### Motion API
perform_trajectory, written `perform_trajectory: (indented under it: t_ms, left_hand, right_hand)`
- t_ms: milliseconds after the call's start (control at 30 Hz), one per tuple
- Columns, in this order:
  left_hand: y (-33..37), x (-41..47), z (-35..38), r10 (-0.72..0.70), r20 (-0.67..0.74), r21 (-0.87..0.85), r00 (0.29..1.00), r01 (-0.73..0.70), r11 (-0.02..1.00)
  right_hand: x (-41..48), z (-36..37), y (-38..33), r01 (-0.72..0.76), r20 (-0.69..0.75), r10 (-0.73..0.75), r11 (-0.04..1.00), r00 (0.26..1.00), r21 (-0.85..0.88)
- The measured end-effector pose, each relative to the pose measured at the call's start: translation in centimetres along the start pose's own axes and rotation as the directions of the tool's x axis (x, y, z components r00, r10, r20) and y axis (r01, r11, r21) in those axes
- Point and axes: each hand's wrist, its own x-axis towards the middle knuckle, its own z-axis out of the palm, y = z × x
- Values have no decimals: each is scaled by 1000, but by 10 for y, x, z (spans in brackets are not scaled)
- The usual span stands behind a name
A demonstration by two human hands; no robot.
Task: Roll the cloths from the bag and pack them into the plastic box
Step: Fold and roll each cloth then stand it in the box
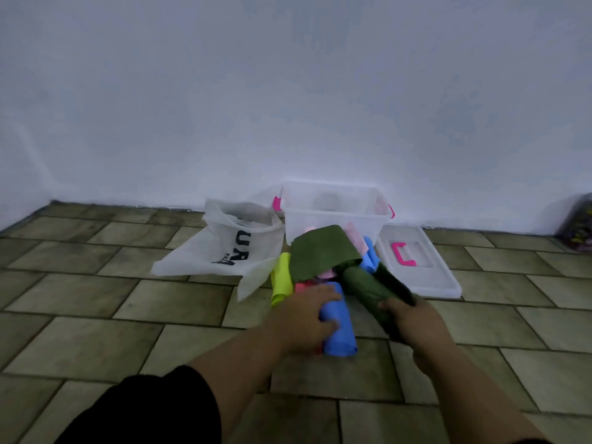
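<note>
The plastic box (333, 216), clear w/ pink latches, stands at the far edge of the floor (96, 315), close against the wall (288, 91). Its lid (419, 274) lies flat just right of it, pink handle up, its far short edge near the wall. The white bag (224, 251) lies slumped just left of the box, one corner reaching toward the pile.

In front of the box is a heap of loose cloths: a green cloth (320, 254) leans on the box's front wall, a yellow cloth (282, 280) lies at the heap's left edge, and pink, red & blue pieces are partly hidden under it.

The L hand (301, 322) is curled round a blue roll (339, 331) that lies on the floor on the near side of the heap. The R hand (413, 318) grips the near end of a green roll (365, 290), which points toward the heap.

Bare tiles spread wide left of the bag and right of the lid. A dark object (579, 222) sits at the far right by the wall, too blurred to tell.
</note>
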Motion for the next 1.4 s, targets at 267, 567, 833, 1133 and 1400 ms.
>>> perform_trajectory:
  t_ms: [267,567,833,1133,1400]
  left_hand:
    - [-4,-39,-133,-182,-446,-338,876,23,941]
    - [-54,-70,-103,-424,265,178,866,388,904]
    - [-73,-69,-79,-396,178,194,901,363,911]
    - [-71,-59,-71,-521,230,-21,822,540,842]
    - [-72,-56,-68,-565,225,-62,794,591,805]
  right_hand:
    - [-57,104,-23,481,480,-327,843,814,-241]
    - [-57,147,-17,699,656,-297,494,694,-517]
    - [-92,146,3,795,524,-612,341,593,-501]
    - [-97,179,14,686,557,-410,321,722,-653]
    - [-107,197,21,603,449,-409,441,795,-665]
